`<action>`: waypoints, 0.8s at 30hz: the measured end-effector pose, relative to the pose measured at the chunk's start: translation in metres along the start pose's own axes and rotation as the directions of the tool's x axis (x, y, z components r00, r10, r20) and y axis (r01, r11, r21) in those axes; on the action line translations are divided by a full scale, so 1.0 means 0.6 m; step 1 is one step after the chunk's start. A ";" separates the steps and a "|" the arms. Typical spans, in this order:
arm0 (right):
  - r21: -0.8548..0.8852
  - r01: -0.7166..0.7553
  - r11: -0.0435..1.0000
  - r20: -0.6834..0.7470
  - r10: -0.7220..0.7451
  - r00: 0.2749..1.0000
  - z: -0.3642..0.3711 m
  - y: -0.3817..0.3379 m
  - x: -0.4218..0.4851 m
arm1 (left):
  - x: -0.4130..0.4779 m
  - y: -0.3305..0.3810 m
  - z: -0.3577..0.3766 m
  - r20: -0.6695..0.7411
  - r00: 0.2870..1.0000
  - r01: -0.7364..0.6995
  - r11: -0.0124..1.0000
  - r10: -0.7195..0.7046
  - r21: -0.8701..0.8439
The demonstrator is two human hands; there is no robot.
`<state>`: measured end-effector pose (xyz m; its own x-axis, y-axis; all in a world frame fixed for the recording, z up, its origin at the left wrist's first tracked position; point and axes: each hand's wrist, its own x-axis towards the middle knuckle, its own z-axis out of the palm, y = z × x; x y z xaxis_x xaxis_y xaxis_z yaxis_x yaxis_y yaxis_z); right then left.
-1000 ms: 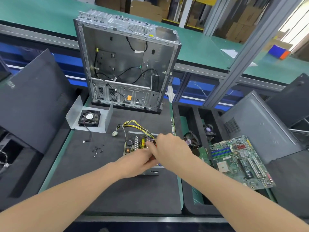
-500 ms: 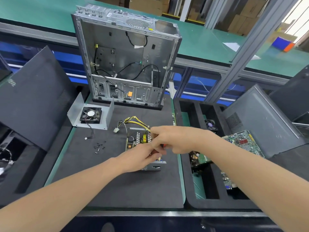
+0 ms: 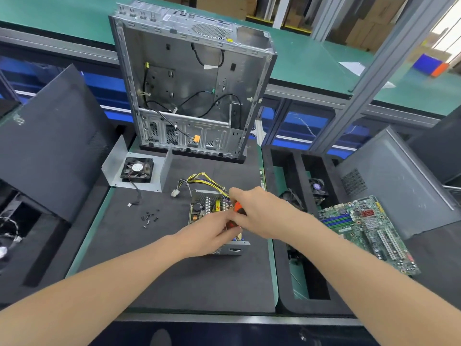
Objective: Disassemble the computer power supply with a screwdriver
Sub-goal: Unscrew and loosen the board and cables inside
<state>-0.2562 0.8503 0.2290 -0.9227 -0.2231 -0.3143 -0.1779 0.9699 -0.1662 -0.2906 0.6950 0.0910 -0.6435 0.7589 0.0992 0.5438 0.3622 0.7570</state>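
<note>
The right hand grips an orange screwdriver over the power supply; the left hand rests on it.

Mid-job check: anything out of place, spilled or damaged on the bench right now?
Only the loose screws: they lie scattered on the bare mat left of the power supply, in no tray, so they could get swept off. The lead of the fan also trails off its metal bracket onto the mat. No damage shows.
</note>
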 end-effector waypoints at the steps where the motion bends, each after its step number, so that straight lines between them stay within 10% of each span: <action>1: 0.017 0.081 0.997 0.049 -0.081 0.996 -0.008 0.009 -0.002 | 0.001 -0.002 0.000 0.000 1.000 0.002 1.000 -0.002 0.000; 8: 0.027 0.353 0.935 0.180 -0.352 0.918 -0.031 0.021 -0.004 | -0.001 -0.003 0.005 0.004 1.000 -0.015 0.998 0.015 0.064; 13: -0.319 -0.083 0.944 -0.104 0.052 0.993 -0.005 -0.018 -0.018 | 0.003 0.000 0.004 0.065 0.996 -0.062 0.996 0.057 0.068; 17: -0.249 -0.188 0.950 -0.111 0.165 0.980 0.014 -0.040 -0.001 | 0.000 -0.002 0.003 0.077 0.997 -0.038 0.993 0.029 0.112; 24: -0.146 0.245 0.958 0.146 -0.224 0.964 -0.023 0.009 0.000 | -0.002 -0.008 0.001 0.036 0.999 0.036 0.999 -0.037 0.008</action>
<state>-0.2618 0.8568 0.2412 -0.7992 -0.4466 -0.4022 -0.4466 0.8891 -0.0998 -0.2919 0.6926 0.0871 -0.6435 0.7639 0.0483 0.5246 0.3942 0.7546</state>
